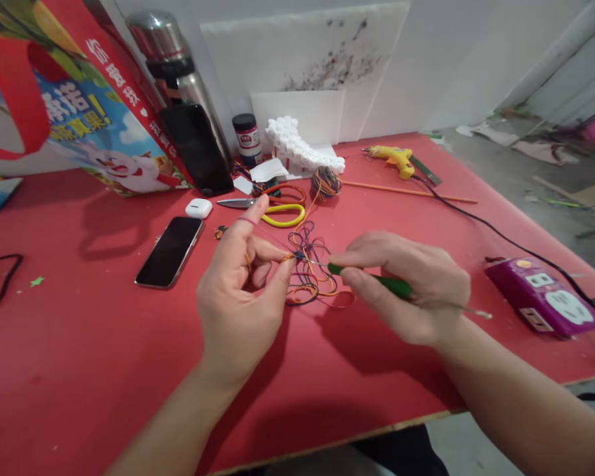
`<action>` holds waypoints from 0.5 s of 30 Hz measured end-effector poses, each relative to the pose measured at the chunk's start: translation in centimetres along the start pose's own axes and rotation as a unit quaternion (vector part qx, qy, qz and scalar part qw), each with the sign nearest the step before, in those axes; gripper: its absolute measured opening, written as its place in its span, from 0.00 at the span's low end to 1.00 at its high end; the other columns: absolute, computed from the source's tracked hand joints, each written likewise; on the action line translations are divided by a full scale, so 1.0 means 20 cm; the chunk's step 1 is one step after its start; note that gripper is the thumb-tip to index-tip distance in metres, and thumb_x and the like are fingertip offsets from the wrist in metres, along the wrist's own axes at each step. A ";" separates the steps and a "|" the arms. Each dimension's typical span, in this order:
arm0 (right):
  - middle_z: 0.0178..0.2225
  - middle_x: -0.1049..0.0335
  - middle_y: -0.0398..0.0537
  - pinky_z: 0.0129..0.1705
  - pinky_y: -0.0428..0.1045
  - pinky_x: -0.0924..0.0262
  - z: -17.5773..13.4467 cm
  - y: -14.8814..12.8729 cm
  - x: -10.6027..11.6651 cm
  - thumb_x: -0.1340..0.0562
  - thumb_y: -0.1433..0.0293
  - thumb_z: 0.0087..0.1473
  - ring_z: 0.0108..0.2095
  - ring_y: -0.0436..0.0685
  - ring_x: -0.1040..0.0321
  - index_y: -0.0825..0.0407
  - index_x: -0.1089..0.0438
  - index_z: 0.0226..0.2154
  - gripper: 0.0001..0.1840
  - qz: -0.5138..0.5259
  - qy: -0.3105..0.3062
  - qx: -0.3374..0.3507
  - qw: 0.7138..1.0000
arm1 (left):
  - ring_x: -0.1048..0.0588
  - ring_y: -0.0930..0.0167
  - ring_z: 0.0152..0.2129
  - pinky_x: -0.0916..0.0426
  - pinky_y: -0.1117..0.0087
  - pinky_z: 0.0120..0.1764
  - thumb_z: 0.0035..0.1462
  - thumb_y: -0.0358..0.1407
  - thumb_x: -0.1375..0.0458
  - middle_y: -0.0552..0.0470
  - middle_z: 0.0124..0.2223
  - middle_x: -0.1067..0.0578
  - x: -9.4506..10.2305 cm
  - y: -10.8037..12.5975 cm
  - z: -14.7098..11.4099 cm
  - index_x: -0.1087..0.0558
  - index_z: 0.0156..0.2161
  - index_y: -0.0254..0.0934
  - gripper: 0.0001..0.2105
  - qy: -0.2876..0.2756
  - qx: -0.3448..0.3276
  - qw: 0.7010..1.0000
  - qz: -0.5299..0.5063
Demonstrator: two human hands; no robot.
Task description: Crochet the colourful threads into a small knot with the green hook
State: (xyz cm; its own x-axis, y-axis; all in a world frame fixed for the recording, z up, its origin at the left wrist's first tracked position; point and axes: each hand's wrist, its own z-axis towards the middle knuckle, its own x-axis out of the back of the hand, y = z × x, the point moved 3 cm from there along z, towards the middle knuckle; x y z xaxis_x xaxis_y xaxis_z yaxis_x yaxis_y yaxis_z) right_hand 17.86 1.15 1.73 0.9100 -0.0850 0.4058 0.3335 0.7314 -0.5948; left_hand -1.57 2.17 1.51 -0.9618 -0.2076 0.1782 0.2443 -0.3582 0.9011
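Note:
My left hand (242, 284) is closed, pinching a small dark and orange piece of crochet work (297, 255) between thumb and fingertip. A thin strand of yarn runs over its raised index finger. In my right hand (406, 284) is a crochet hook (396, 285) with a green grip and thin metal ends. Its left tip meets the small piece, and the other end sticks out past the palm. Beneath the hands lies a loose tangle of purple, orange and pink yarn (310, 291). One strand leads up to a multicoloured yarn ball (326, 183).
Scissors (285, 215) with yellow and red handles lie behind my left hand. A phone (171, 252) and white earbud case (199, 208) are to the left. A yellow glue gun (394, 158) trails its cord toward a purple power strip (545, 297). A steel flask (161, 39) stands behind.

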 end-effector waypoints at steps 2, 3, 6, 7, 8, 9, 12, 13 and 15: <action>0.34 0.17 0.51 0.36 0.49 0.24 -0.01 -0.03 -0.02 0.35 0.78 0.64 0.34 0.56 0.19 0.51 0.20 0.43 0.09 -0.062 -0.015 0.045 0.997 | 0.37 0.77 0.21 0.36 0.75 0.25 0.53 0.25 0.28 0.59 0.29 0.25 0.00 -0.01 0.00 0.19 0.55 0.42 0.23 0.008 0.024 0.999 -0.022; 0.35 0.17 0.52 0.37 0.49 0.23 -0.02 -0.04 -0.03 0.35 0.78 0.65 0.35 0.57 0.19 0.52 0.21 0.44 0.09 -0.088 -0.019 0.063 0.994 | 0.36 0.78 0.21 0.37 0.75 0.24 0.53 0.26 0.28 0.59 0.29 0.25 0.00 -0.01 0.01 0.19 0.54 0.42 0.23 0.009 0.044 0.998 -0.040; 0.37 0.16 0.55 0.40 0.49 0.22 -0.04 -0.04 -0.06 0.35 0.77 0.66 0.37 0.57 0.18 0.55 0.23 0.46 0.07 -0.127 -0.010 0.097 0.987 | 0.32 0.78 0.21 0.37 0.77 0.24 0.50 0.26 0.26 0.59 0.28 0.23 -0.01 -0.04 0.01 0.20 0.54 0.40 0.24 0.011 0.117 0.986 -0.122; 0.37 0.16 0.56 0.41 0.49 0.22 -0.04 -0.04 -0.07 0.35 0.77 0.67 0.38 0.57 0.18 0.56 0.23 0.47 0.07 -0.131 -0.005 0.103 0.986 | 0.30 0.78 0.22 0.34 0.78 0.25 0.49 0.26 0.25 0.60 0.28 0.23 -0.01 -0.05 0.02 0.20 0.53 0.39 0.25 0.012 0.142 0.977 -0.157; 0.37 0.16 0.56 0.41 0.49 0.21 -0.05 -0.04 -0.08 0.35 0.76 0.68 0.38 0.57 0.18 0.57 0.24 0.47 0.07 -0.135 -0.001 0.108 0.985 | 0.29 0.78 0.23 0.32 0.79 0.28 0.47 0.26 0.24 0.60 0.28 0.23 -0.01 -0.06 0.02 0.21 0.52 0.38 0.25 0.014 0.169 0.966 -0.194; 0.37 0.17 0.57 0.42 0.49 0.21 -0.05 -0.03 -0.08 0.35 0.76 0.69 0.38 0.57 0.18 0.57 0.24 0.48 0.07 -0.138 0.002 0.113 0.984 | 0.28 0.78 0.24 0.30 0.80 0.30 0.44 0.26 0.24 0.60 0.27 0.23 -0.02 -0.07 0.02 0.21 0.50 0.37 0.26 0.015 0.197 0.953 -0.231; 0.37 0.18 0.56 0.40 0.48 0.21 -0.06 -0.02 -0.10 0.35 0.74 0.70 0.37 0.56 0.19 0.57 0.24 0.48 0.07 -0.139 0.001 0.123 0.983 | 0.28 0.80 0.23 0.30 0.83 0.30 0.39 0.24 0.23 0.60 0.25 0.24 -0.03 -0.09 0.02 0.22 0.48 0.33 0.28 0.008 0.284 0.908 -0.309; 0.38 0.18 0.56 0.39 0.48 0.21 -0.06 -0.01 -0.10 0.35 0.73 0.70 0.37 0.55 0.19 0.56 0.24 0.49 0.07 -0.137 -0.001 0.125 0.983 | 0.29 0.81 0.22 0.32 0.84 0.28 0.37 0.23 0.23 0.60 0.25 0.24 -0.04 -0.09 0.02 0.23 0.48 0.32 0.29 0.003 0.304 0.896 -0.323; 0.38 0.19 0.54 0.37 0.48 0.22 -0.06 0.01 -0.11 0.36 0.72 0.71 0.36 0.55 0.20 0.54 0.25 0.50 0.08 -0.135 -0.004 0.130 0.982 | 0.32 0.82 0.20 0.36 0.85 0.25 0.36 0.22 0.23 0.61 0.24 0.25 -0.04 -0.09 0.03 0.24 0.50 0.31 0.32 -0.006 0.320 0.885 -0.338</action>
State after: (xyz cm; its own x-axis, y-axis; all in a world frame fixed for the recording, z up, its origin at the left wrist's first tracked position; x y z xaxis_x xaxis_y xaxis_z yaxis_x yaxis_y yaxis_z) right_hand 16.27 0.65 -0.08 0.7944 -0.2958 0.5305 0.4878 0.8311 -0.2670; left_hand -1.36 3.56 -0.07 -0.8639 -0.1321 -0.4861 -0.5034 0.1936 0.8421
